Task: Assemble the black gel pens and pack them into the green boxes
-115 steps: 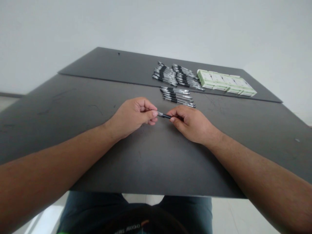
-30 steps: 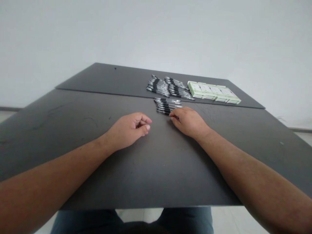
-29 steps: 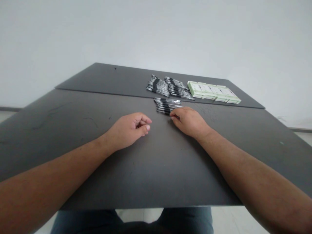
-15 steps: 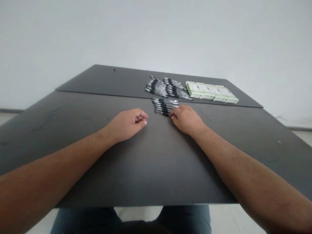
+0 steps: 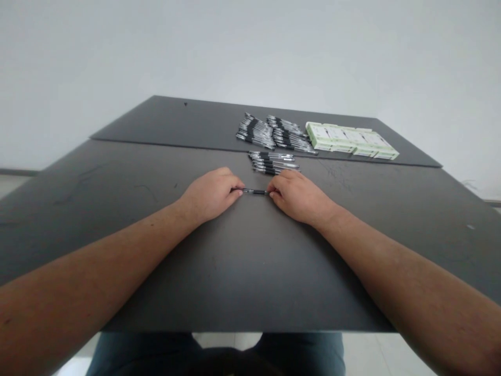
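**Item 1, left hand** (image 5: 211,194): lower centre-left, knuckles up, fingers curled in, fingertips closed on one end of the pen. Half a second earlier it lay curled and empty.

**Item 2, right hand** (image 5: 299,196): lower centre-right, closed on the other end. It has moved away from the near edge of the row of pens, where it rested earlier.

**Item 3, clear-barrelled pen** (image 5: 255,191): black grip, lying level across the gap between the hands, just above the board. Apparently newly drawn from the row.

**Item 4, row of pens** (image 5: 273,162): side by side, just beyond the hands.

**Item 5, two pen piles** (image 5: 252,131) (image 5: 287,134): upper centre, beyond the row.

**Item 6, pale green boxes** (image 5: 351,140): upper right, beside the piles.

**Item 7, dark board tabletop** (image 5: 156,271): two panels meeting at a seam, under everything listed.
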A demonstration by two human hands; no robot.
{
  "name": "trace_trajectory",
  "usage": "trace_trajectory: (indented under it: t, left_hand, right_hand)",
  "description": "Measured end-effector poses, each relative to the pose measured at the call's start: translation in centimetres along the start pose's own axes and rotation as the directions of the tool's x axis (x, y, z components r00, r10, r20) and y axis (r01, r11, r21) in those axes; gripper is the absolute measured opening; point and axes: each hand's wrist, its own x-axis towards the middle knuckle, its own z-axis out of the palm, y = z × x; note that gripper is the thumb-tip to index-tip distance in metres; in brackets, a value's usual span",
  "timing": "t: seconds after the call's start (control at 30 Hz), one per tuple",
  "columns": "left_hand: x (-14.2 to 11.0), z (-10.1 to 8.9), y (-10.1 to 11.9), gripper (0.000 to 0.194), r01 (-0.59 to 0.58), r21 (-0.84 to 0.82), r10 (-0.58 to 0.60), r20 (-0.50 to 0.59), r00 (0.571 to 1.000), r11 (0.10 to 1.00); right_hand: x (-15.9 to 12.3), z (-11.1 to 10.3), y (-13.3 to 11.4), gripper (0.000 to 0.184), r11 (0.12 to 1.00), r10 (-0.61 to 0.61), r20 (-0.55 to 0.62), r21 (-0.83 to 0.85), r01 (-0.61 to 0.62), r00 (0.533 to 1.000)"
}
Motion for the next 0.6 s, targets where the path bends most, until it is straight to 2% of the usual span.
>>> trace_trajectory:
  t: [0.17, 0.27, 0.4, 0.6]
  left_hand:
    - [-0.3, 0.1, 0.5, 0.032, -0.019, 0.022, 0.019, -0.012, 1.000, 1.000]
    - [-0.8, -0.2, 0.9, 0.031, -0.014, 0.006, 0.014, -0.018, 1.000, 1.000]
    - [-1.5, -0.9, 1.3, 0.032, 0.109, -0.154, -0.111, -0.003, 0.994, 0.982]
    - [-1.8, -1.7, 1.6, 0.029, 0.172, -0.310, -0.170, 0.033, 0.985, 0.935]
  right_hand:
    - [-0.3, -0.1, -0.7, 0.017, 1.000, -0.027, -0.013, 0.011, 0.027, 1.000]
    - [-0.6, -0.4, -1.0, 0.017, 0.998, 0.004, -0.034, 0.068, -0.001, 0.999]
    - [-1.1, -0.9, -1.2, 0.020, 0.989, 0.044, -0.028, 0.143, -0.039, 0.999]
    - [-1.6, -0.7, -1.0, 0.023, 0.977, -0.059, -0.123, 0.195, 0.082, 0.991]
